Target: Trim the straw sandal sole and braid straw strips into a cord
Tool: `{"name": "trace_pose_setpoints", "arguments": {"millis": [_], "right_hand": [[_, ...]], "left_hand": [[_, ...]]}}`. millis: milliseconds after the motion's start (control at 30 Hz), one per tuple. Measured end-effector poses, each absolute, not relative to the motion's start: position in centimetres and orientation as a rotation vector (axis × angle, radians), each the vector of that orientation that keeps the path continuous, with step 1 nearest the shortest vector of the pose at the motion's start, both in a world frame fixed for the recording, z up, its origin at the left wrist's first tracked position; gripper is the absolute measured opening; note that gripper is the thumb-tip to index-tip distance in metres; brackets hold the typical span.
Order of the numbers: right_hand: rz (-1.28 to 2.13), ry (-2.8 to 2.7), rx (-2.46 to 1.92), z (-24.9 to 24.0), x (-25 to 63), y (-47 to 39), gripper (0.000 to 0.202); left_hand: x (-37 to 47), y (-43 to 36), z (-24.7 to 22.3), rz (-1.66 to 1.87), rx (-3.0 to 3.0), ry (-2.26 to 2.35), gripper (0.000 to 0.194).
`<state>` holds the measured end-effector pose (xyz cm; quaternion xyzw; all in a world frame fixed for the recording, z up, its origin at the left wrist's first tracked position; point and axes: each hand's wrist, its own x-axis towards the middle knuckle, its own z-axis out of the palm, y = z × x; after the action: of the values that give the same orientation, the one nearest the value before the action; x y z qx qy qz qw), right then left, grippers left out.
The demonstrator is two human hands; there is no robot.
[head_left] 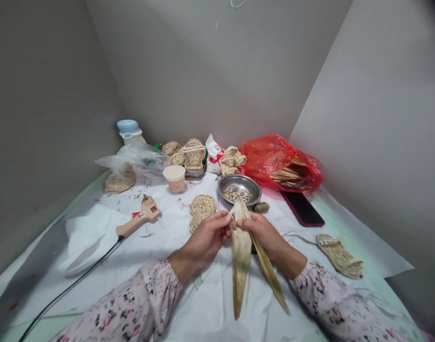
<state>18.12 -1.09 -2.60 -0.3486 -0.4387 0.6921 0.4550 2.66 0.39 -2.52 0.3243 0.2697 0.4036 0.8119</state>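
A dried corn husk [242,256] hangs from both hands, its wide strip and a narrower strip spread apart toward me. My left hand [213,230] pinches the husk's left edge near the top. Opposite it, my right hand [262,231] grips the upper part where the strips meet, thumb across the front. The husk's pointed top reaches up to the rim of a steel bowl [257,195] with small pale scraps in it. Left of my hands lie woven coils [203,206], partly behind my left hand. A small spool of dark thread [261,207] rests just beyond my right hand.
A glue gun [142,217] with a black cord lies left. Behind are a paper cup [174,179], woven pieces [194,154] in a tray, and a red plastic bag [269,156] of husk strips. On the right are a phone [303,209] and a woven slipper [339,256].
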Motion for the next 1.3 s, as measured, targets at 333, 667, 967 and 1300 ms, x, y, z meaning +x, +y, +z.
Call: {"name": "trace_pose_setpoints", "arguments": {"millis": [333,667,967,1300], "right_hand": [[1.74,-1.031,-0.865,-2.8,18.4,-1.1,0.027],[1.786,-0.91,-0.784,-2.5,18.5,-1.0,0.013],[1.837,-0.784,-0.774,-3.5,19.0,-0.5,0.02],[1.851,-0.632,-0.727,-2.8,19.2,-0.3,0.015]], "left_hand": [[2.5,0.4,-2.5,0.851,0.659,0.531,0.016],[2.4,0.4,-1.4,0.873,0.467,0.453,0.021],[2.0,0.7,-1.5,0.902,0.469,0.412,0.012],[2.1,0.0,-2.1,0.721,0.685,0.389,0.013]]}}
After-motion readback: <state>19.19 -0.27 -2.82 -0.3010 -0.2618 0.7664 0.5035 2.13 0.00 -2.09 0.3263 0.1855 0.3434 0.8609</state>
